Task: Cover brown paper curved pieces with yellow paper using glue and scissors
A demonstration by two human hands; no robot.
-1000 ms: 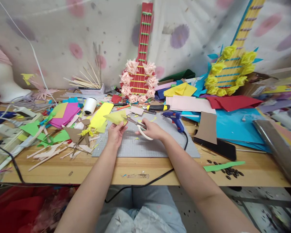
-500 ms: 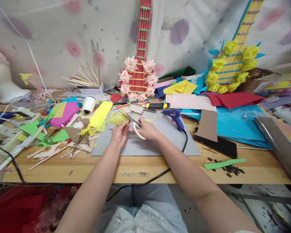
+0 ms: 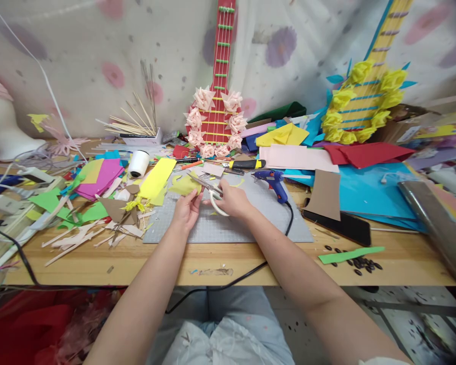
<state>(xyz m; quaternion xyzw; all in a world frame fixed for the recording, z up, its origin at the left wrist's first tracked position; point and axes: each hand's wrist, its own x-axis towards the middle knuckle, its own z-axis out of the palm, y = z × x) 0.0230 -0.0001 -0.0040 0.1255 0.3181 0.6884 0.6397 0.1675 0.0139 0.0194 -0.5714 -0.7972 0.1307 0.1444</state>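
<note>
My left hand (image 3: 185,209) pinches a small piece of yellow paper (image 3: 183,185) above the grey cutting mat (image 3: 251,223). My right hand (image 3: 233,200) grips white-handled scissors (image 3: 209,190), fingers through the loops. The scissor blades point up-left and meet the edge of the yellow paper. Both hands sit close together over the mat's far left part.
A blue glue gun (image 3: 272,182) lies right of my hands, its black cord (image 3: 289,223) running off the wooden table's (image 3: 99,261) front edge. Coloured paper scraps (image 3: 99,177), a white thread spool (image 3: 138,163), a yellow-handled cutter (image 3: 245,165), paper guitars (image 3: 216,116) and skewers (image 3: 133,126) crowd the table.
Both hands drew closer together and lowered slightly. The yellow paper dropped toward the mat, and the scissors turned to point up-left into it.
</note>
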